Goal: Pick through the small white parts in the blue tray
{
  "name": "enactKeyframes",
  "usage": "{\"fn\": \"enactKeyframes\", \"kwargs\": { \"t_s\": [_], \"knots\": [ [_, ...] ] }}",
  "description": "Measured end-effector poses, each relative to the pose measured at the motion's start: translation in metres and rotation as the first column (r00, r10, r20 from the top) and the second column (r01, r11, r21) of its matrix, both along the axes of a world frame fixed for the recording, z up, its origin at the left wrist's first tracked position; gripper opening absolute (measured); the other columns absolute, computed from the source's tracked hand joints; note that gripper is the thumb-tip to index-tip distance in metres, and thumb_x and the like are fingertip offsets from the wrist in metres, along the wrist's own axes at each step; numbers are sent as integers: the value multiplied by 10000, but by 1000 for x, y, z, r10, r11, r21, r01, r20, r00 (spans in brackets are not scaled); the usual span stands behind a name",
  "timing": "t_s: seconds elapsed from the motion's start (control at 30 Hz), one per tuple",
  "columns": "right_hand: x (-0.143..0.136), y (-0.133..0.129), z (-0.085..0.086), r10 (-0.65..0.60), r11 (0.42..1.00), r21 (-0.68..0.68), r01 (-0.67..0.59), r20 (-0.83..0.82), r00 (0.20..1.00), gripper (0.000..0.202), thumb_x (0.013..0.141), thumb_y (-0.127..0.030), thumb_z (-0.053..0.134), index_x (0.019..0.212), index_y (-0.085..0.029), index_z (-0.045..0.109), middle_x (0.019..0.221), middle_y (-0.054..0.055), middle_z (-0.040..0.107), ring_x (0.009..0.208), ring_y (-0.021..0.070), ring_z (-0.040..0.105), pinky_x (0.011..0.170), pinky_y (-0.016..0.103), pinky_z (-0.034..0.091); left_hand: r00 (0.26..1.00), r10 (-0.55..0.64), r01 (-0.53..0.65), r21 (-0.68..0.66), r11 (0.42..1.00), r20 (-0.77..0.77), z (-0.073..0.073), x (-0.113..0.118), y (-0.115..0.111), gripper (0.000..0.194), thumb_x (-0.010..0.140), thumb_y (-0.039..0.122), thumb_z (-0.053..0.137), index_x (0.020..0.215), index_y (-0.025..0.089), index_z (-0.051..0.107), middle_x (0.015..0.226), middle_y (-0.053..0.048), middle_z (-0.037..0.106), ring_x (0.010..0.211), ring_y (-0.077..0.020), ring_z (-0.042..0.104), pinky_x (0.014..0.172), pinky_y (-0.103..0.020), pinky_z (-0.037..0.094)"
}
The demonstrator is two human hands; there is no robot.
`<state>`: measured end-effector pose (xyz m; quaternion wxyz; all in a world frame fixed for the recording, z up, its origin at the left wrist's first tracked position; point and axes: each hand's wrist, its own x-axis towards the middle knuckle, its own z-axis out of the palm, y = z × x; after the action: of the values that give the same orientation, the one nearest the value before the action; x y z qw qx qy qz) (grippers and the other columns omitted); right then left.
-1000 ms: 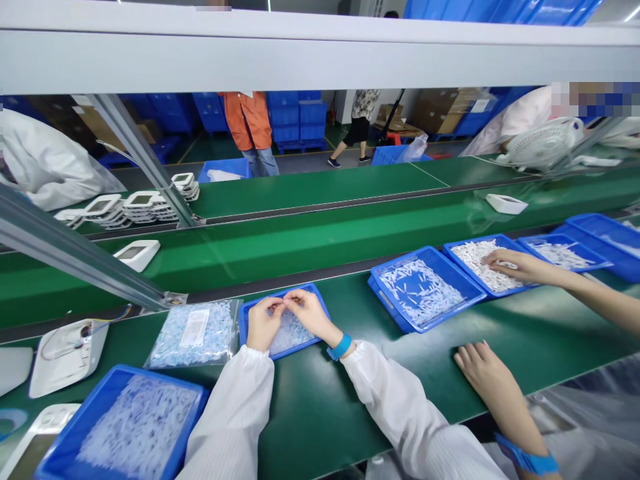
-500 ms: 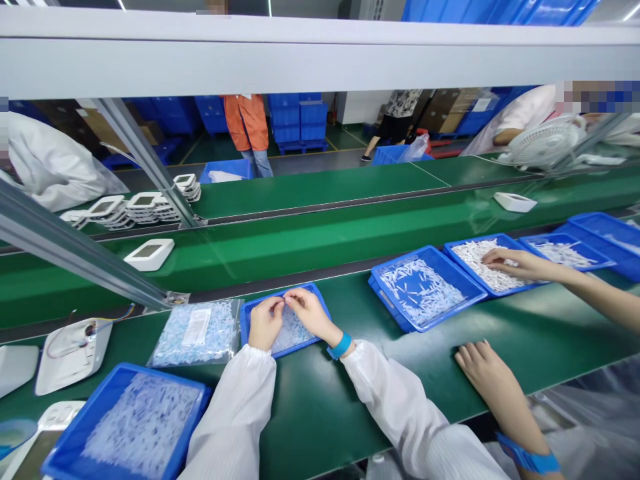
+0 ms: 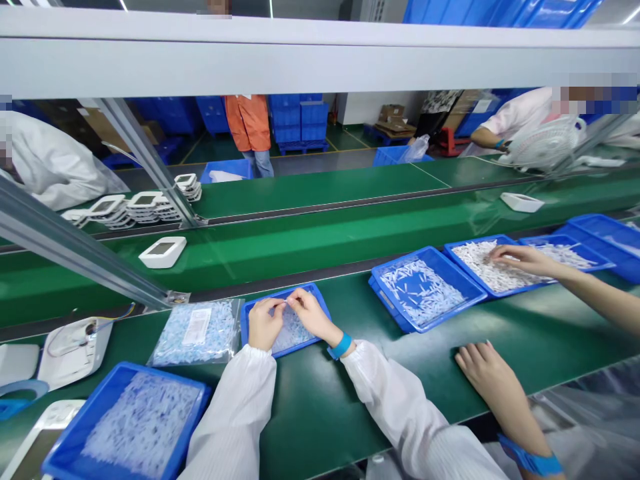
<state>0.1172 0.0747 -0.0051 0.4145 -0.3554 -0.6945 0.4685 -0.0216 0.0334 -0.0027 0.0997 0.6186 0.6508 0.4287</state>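
Note:
Over a small blue tray point(image 3: 324, 301) of tiny translucent pieces, my left hand point(image 3: 266, 323) and my right hand point(image 3: 311, 313) meet at the fingertips. Both are pinched closed around something too small to make out. A blue band circles my right wrist. Left of the tray lies a clear bag point(image 3: 173, 340) of pale blue pieces with a white label. A larger blue tray point(image 3: 200, 403) of translucent pieces stands at the lower left.
Another blue tray point(image 3: 405, 320) holds white pieces. At the right, a co-worker's hand point(image 3: 525, 260) reaches into a tray of white pieces; the other hand point(image 3: 493, 377) rests on the table. A white housing point(image 3: 164, 253) lies on the green belt behind.
White housings on the belt have shifted to the right. The co-worker's reaching hand has moved slightly right. My hands have barely moved.

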Motion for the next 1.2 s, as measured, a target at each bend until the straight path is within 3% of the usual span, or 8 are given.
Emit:
{"fn": "enactKeyframes", "kwargs": {
  "t_s": [0.3,0.5,0.73,0.9,1.07,1.2],
  "knots": [
    [0,-1,4,18,999,35,-21,96,995,149,876,-219,445,733,-185,465,659,-25,476,613,126,448,578,237,324,998,-55,54,72,996,20,-2,-2,1,153,785,179,536,732,193,678,756,-16,700,736,-161,635,723,-285,491],
    [-2,-7,5,-84,970,241,16,275,958,168,813,-62,367,712,-195,387,704,11,475,677,160,464,618,262,333,993,-72,79,69,995,-94,-7,2,2,204,769,122,498,688,176,677,693,-30,680,695,-171,609,684,-296,478],
    [-5,-13,3,-121,930,364,-45,419,900,190,733,-11,361,732,-201,367,725,35,460,723,189,450,649,293,353,976,-62,76,59,995,-208,-11,3,2,258,749,71,454,669,170,679,658,-45,659,665,-178,585,674,-305,462],
    [-2,-10,5,-63,954,295,-57,382,922,197,729,-9,359,699,-204,359,675,11,443,664,170,440,602,273,320,971,-105,117,46,992,-214,-10,3,2,273,752,74,441,659,179,675,642,-38,647,661,-174,581,670,-302,459],
    [0,-1,4,0,996,90,-16,178,984,151,816,-108,405,691,-192,421,635,-18,471,593,134,447,562,241,312,994,-79,85,79,993,-71,-5,7,2,211,790,138,486,717,187,678,717,-32,679,698,-165,606,677,-289,469],
    [-2,2,1,-14,999,33,12,88,996,120,846,-176,439,735,-183,483,657,-23,506,603,122,468,574,228,338,998,-45,48,80,996,-45,-4,7,2,181,820,193,503,763,188,675,770,-36,690,742,-173,617,721,-301,474]
  ]
}}
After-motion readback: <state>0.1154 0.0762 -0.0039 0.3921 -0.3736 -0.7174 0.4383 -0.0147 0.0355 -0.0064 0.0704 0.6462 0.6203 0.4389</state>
